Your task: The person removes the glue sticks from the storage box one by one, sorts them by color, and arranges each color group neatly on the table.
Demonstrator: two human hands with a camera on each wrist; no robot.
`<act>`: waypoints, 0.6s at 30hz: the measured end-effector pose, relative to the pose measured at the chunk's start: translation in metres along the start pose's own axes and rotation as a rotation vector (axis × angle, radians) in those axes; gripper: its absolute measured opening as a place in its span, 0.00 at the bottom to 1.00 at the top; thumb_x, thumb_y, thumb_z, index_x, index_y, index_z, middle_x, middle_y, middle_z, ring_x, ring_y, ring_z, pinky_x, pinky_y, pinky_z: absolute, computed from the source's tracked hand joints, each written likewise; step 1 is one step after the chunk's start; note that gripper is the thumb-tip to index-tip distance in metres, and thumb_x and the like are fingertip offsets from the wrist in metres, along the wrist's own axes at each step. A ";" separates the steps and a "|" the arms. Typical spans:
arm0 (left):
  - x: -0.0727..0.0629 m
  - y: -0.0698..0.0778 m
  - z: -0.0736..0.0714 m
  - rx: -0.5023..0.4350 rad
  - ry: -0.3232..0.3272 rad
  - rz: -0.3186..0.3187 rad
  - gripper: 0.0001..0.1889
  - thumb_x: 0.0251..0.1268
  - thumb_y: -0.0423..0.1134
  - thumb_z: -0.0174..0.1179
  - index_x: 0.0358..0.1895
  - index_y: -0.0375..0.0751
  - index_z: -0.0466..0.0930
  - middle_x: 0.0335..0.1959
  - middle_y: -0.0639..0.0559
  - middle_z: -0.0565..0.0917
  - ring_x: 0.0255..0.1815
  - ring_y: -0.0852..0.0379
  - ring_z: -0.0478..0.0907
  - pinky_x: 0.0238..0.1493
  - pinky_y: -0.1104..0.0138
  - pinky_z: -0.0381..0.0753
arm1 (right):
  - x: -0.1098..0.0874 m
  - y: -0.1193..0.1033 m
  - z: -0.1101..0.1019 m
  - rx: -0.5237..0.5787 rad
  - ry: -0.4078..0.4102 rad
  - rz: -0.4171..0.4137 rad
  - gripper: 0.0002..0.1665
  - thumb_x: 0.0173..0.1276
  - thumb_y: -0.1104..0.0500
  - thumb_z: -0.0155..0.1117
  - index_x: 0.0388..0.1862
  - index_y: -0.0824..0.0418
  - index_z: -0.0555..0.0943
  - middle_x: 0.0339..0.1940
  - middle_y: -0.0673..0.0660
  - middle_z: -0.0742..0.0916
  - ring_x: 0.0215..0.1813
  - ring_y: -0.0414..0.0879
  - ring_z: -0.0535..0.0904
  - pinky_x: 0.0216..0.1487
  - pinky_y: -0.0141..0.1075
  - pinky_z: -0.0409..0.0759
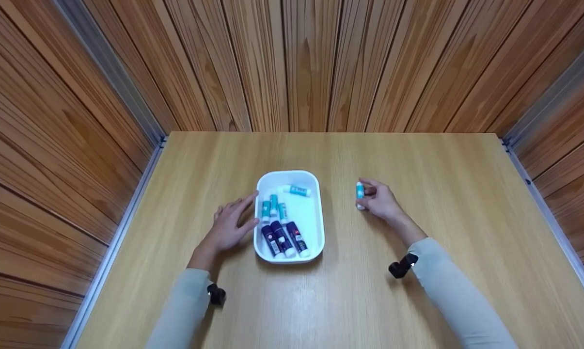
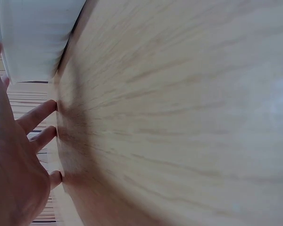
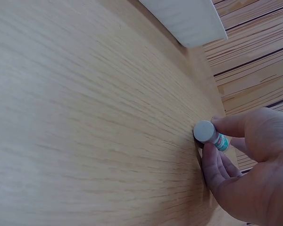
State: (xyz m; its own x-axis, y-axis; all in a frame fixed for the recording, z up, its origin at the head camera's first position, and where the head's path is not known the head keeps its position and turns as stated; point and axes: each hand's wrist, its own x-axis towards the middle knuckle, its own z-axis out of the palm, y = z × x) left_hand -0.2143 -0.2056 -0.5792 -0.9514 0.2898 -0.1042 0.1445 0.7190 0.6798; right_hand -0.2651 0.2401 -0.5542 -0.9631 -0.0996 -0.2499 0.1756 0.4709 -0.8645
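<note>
Right hand (image 1: 380,201) pinches teal glue stick (image 1: 359,190), right of white tray (image 1: 304,218) (touching desk (image 1: 432,179) or not, can't tell). Left hand (image 1: 228,228) spread at tray's left rim. Four teal sticks (image 1: 273,204), three purple sticks (image 1: 281,235) inside.

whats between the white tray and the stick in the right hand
Only bare tabletop lies between the white tray and the teal-labelled stick in the right hand, as the head view shows.

The pale wooden table (image 1: 292,310) bears a white tray (image 1: 309,223), the left hand (image 1: 228,228) touching the wood beside it
</note>
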 end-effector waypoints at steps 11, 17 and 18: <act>0.001 0.000 0.000 -0.002 -0.004 0.011 0.40 0.84 0.68 0.55 0.92 0.81 0.49 0.95 0.54 0.60 0.96 0.31 0.52 0.92 0.25 0.29 | -0.003 -0.006 -0.008 0.012 0.029 -0.029 0.43 0.82 0.65 0.67 0.91 0.62 0.65 0.73 0.72 0.78 0.63 0.53 0.78 0.48 0.26 0.80; 0.000 -0.001 0.000 0.002 0.004 0.007 0.40 0.84 0.67 0.56 0.92 0.80 0.49 0.95 0.54 0.61 0.96 0.31 0.52 0.92 0.25 0.30 | -0.005 -0.012 -0.010 -0.001 0.050 -0.049 0.41 0.84 0.65 0.67 0.91 0.61 0.66 0.73 0.71 0.76 0.66 0.54 0.77 0.50 0.25 0.80; 0.000 -0.001 0.000 0.002 0.004 0.005 0.41 0.84 0.66 0.56 0.92 0.80 0.50 0.95 0.54 0.61 0.96 0.31 0.52 0.91 0.24 0.30 | -0.005 -0.014 -0.009 -0.005 0.052 -0.050 0.41 0.84 0.65 0.67 0.91 0.61 0.66 0.72 0.70 0.76 0.64 0.53 0.77 0.50 0.25 0.80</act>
State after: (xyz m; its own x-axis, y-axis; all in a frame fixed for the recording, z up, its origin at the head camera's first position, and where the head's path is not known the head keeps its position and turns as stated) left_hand -0.2142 -0.2061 -0.5797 -0.9519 0.2904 -0.0981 0.1493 0.7188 0.6790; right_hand -0.2642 0.2419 -0.5372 -0.9800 -0.0769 -0.1833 0.1264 0.4708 -0.8732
